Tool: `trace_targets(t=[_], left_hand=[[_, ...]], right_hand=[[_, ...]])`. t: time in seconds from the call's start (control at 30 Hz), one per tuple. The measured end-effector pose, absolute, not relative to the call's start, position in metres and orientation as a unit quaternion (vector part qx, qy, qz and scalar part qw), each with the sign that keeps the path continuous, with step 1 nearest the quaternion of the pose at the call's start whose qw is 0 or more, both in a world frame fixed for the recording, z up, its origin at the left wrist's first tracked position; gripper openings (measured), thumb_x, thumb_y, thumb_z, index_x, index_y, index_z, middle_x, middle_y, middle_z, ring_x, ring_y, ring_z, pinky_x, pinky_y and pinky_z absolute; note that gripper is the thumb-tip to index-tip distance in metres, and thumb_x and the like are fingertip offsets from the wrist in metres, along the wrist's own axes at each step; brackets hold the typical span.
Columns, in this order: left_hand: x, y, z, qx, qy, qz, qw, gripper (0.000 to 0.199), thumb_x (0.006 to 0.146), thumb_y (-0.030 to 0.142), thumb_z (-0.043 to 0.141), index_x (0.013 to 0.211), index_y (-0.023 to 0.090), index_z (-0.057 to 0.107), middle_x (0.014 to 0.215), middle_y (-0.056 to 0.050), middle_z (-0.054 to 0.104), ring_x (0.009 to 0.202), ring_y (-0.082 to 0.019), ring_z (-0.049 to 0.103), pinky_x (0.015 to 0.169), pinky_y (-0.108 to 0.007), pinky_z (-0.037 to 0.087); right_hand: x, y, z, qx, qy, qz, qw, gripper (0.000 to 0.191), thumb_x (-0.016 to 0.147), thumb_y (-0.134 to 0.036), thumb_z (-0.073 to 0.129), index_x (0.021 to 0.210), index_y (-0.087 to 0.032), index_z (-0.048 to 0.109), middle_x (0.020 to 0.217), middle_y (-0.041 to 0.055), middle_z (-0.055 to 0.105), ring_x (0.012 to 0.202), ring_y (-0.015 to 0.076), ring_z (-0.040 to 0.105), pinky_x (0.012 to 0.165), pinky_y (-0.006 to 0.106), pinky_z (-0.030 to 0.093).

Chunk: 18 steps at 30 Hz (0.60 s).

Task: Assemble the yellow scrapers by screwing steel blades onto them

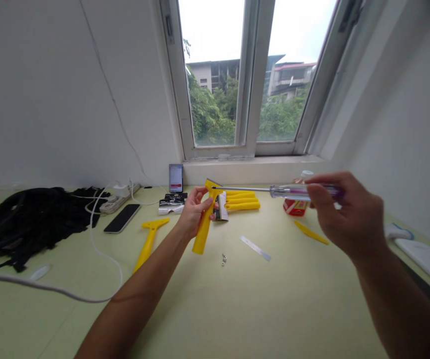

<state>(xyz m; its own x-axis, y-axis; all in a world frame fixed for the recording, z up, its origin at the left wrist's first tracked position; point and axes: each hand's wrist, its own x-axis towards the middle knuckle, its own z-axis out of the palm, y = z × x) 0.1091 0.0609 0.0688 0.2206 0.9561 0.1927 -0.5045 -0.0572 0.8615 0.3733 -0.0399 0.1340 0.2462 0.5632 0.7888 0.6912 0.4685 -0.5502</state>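
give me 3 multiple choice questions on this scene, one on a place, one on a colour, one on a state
1. Where do the small metal fasteners lie?
A) on the white windowsill
B) on the pale green tabletop
C) on the black smartphone

2. What colour is the handle of the steel-shafted screwdriver in the right hand?
A) solid red
B) clear purple
C) solid yellow

3. What is the left hand doing?
A) lying flat and empty
B) pinching a white cable
C) gripping a yellow plastic scraper

1: B, they lie below the hands.
2: B, purple shows through clear plastic.
3: C, its fingers curl around the scraper.
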Motion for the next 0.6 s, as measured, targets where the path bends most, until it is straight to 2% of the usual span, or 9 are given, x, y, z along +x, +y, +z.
trace_targets(t=[0.03, 0.07, 0.17, 0.3, 0.43, 0.47, 0.5, 0.57, 0.6], left_hand=[[0.109, 0.061, 0.069, 0.450, 0.253, 0.575, 0.634, 0.044, 0.062, 0.023, 0.084, 0.090, 0.020, 0.051, 0.108, -0.001, 0.054, 0.065, -0.012, 0.063, 0.040, -0.019, 0.044], [0.108, 0.061, 0.070, 0.449, 0.252, 0.581, 0.630, 0.044, 0.062, 0.023, 0.084, 0.090, 0.020, 0.051, 0.108, -0.001, 0.054, 0.064, -0.011, 0.063, 0.040, -0.019, 0.044], [0.105, 0.063, 0.071, 0.444, 0.244, 0.598, 0.621, 0.044, 0.062, 0.022, 0.084, 0.091, 0.021, 0.051, 0.111, -0.001, 0.054, 0.063, -0.010, 0.062, 0.040, -0.018, 0.042], [0.102, 0.067, 0.068, 0.454, 0.239, 0.602, 0.612, 0.043, 0.064, 0.023, 0.083, 0.092, 0.021, 0.050, 0.117, -0.002, 0.053, 0.062, -0.009, 0.061, 0.040, -0.018, 0.042], [0.102, 0.069, 0.067, 0.453, 0.239, 0.616, 0.599, 0.044, 0.063, 0.025, 0.084, 0.091, 0.022, 0.050, 0.117, -0.001, 0.053, 0.060, -0.008, 0.060, 0.039, -0.018, 0.041], [0.102, 0.069, 0.068, 0.455, 0.239, 0.615, 0.599, 0.044, 0.063, 0.025, 0.084, 0.091, 0.022, 0.050, 0.117, -0.001, 0.053, 0.060, -0.008, 0.060, 0.039, -0.018, 0.042], [0.101, 0.068, 0.069, 0.458, 0.237, 0.614, 0.598, 0.044, 0.063, 0.025, 0.084, 0.090, 0.021, 0.050, 0.117, -0.001, 0.054, 0.060, -0.008, 0.060, 0.039, -0.018, 0.041], [0.100, 0.067, 0.071, 0.463, 0.233, 0.614, 0.596, 0.043, 0.064, 0.026, 0.084, 0.090, 0.022, 0.050, 0.116, -0.001, 0.054, 0.060, -0.008, 0.060, 0.039, -0.018, 0.041], [0.100, 0.066, 0.073, 0.466, 0.230, 0.615, 0.593, 0.043, 0.064, 0.026, 0.084, 0.090, 0.022, 0.050, 0.117, -0.001, 0.054, 0.060, -0.008, 0.060, 0.039, -0.019, 0.041]], right_hand=[[0.375, -0.038, 0.133, -0.532, -0.621, -0.078, 0.571, 0.028, 0.085, -0.049, 0.062, 0.094, -0.023, 0.065, 0.071, 0.0016, 0.066, 0.054, 0.0178, 0.059, 0.055, 0.032, 0.049], [0.377, -0.036, 0.132, -0.531, -0.646, -0.078, 0.543, 0.030, 0.088, -0.050, 0.057, 0.101, -0.023, 0.063, 0.078, 0.0027, 0.068, 0.056, 0.0178, 0.060, 0.055, 0.032, 0.050], [0.380, -0.030, 0.129, -0.467, -0.708, 0.019, 0.530, 0.039, 0.089, -0.051, 0.054, 0.119, -0.026, 0.055, 0.104, 0.0058, 0.068, 0.070, 0.0191, 0.065, 0.061, 0.034, 0.054], [0.383, -0.024, 0.124, -0.530, -0.659, -0.015, 0.534, 0.033, 0.088, -0.053, 0.055, 0.105, -0.025, 0.061, 0.081, 0.0025, 0.068, 0.057, 0.0179, 0.059, 0.051, 0.031, 0.049], [0.388, -0.016, 0.120, -0.447, -0.707, 0.096, 0.539, 0.045, 0.083, -0.053, 0.063, 0.119, -0.027, 0.056, 0.108, 0.0064, 0.069, 0.070, 0.0201, 0.066, 0.058, 0.035, 0.055], [0.390, -0.013, 0.119, -0.439, -0.704, 0.092, 0.551, 0.043, 0.082, -0.052, 0.064, 0.116, -0.027, 0.058, 0.103, 0.0059, 0.070, 0.066, 0.0192, 0.065, 0.055, 0.033, 0.055], [0.391, -0.011, 0.119, -0.449, -0.687, 0.076, 0.567, 0.038, 0.083, -0.052, 0.064, 0.110, -0.026, 0.060, 0.089, 0.0039, 0.070, 0.059, 0.0175, 0.062, 0.049, 0.031, 0.052], [0.393, -0.006, 0.118, -0.482, -0.644, 0.056, 0.592, 0.032, 0.088, -0.054, 0.057, 0.097, -0.025, 0.062, 0.058, -0.0022, 0.059, 0.043, 0.0143, 0.052, 0.039, 0.026, 0.045], [0.395, -0.004, 0.118, -0.492, -0.636, 0.066, 0.591, 0.033, 0.089, -0.056, 0.054, 0.094, -0.024, 0.063, 0.053, -0.0036, 0.055, 0.041, 0.0139, 0.051, 0.037, 0.025, 0.043]])
